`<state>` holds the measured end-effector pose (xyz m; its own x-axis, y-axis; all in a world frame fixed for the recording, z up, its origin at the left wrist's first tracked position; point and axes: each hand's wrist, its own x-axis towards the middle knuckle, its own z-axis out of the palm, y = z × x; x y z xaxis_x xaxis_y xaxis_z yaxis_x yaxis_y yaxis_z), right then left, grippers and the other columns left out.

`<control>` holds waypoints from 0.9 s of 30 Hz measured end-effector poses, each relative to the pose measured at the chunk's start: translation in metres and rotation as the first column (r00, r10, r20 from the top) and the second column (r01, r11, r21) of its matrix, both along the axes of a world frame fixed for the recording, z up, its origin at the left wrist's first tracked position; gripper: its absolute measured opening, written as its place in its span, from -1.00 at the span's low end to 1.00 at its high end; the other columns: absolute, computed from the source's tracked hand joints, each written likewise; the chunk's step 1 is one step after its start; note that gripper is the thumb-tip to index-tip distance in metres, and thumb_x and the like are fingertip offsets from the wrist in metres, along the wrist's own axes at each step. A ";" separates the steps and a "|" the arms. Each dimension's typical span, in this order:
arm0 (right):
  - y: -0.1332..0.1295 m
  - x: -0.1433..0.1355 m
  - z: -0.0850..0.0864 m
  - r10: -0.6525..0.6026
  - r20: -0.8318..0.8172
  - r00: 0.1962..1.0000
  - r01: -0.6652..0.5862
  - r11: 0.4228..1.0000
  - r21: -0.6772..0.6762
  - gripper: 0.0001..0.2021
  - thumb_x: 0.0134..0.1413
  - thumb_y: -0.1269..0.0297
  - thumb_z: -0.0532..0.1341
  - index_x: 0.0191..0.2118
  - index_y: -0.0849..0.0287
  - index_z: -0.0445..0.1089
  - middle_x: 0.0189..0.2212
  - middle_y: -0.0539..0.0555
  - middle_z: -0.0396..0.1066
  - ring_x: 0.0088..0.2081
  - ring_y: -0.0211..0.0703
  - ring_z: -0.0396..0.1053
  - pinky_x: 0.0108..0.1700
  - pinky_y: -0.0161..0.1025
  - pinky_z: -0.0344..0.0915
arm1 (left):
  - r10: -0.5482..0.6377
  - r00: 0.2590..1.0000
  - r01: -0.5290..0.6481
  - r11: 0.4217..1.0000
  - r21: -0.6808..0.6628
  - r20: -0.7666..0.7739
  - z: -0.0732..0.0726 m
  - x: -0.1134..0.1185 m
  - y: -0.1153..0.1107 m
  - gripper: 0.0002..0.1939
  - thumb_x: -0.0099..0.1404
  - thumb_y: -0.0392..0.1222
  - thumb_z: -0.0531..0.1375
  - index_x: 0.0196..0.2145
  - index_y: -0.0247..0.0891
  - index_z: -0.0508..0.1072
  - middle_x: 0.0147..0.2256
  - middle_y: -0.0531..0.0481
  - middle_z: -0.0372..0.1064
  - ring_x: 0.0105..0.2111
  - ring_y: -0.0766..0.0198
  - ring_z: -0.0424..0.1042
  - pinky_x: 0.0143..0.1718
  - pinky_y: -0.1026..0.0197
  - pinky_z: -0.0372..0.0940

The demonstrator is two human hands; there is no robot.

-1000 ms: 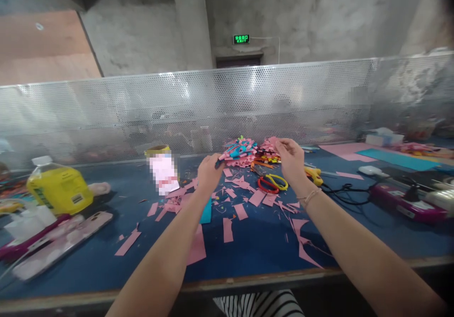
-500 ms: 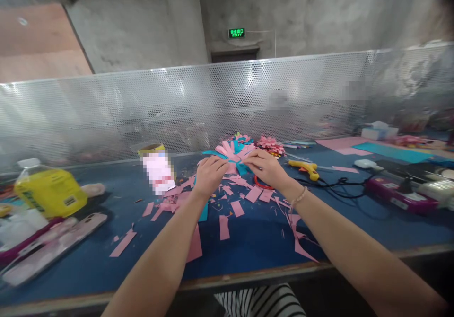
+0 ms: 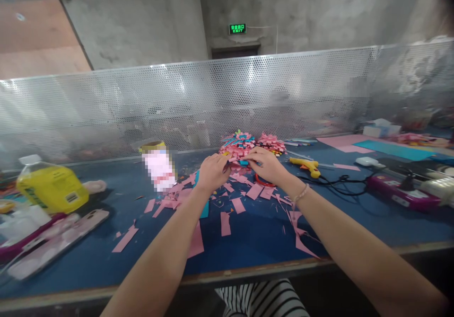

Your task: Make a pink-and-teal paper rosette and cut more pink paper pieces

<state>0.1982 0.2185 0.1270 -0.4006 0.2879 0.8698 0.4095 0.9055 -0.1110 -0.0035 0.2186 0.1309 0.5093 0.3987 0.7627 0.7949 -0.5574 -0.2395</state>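
Note:
Above the blue table, my left hand (image 3: 213, 172) and my right hand (image 3: 266, 165) are close together. Their fingers pinch a pink and blue paper flower (image 3: 243, 162) from both sides. The flower's blue part shows between the fingertips; the rest is partly covered by them. Just behind the hands stand a fringed pink and blue paper flower (image 3: 238, 141) and a pink one (image 3: 271, 143). Pink paper scraps (image 3: 254, 191) lie scattered below the hands. A red ring-shaped thing (image 3: 263, 181) rests under my right hand.
A yellow glue gun (image 3: 305, 165) with a black cord lies at right, near a purple power strip (image 3: 402, 193). Pink and blue sheets (image 3: 393, 150) are farther back. At left are a yellow-liquid jug (image 3: 53, 189), a phone (image 3: 60, 246) and a container (image 3: 158, 168).
The paper flower, spread out with its pink and blue strips toward me before, now shows much less between my fingers. Both hands stay close together. The view has shifted slightly.

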 end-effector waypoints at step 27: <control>0.002 0.008 0.004 0.099 -0.327 0.940 -0.250 0.852 -0.459 -0.70 0.17 0.18 -0.05 -0.15 0.10 0.36 -0.20 0.05 0.35 -0.12 -0.17 0.28 -0.02 -0.15 0.17 | -0.069 0.908 0.265 0.859 -0.438 0.413 0.003 0.010 -0.001 -0.76 -0.03 -0.35 0.11 -0.33 -0.29 0.43 -0.45 0.03 0.40 -0.46 0.33 0.33 -0.37 0.29 0.22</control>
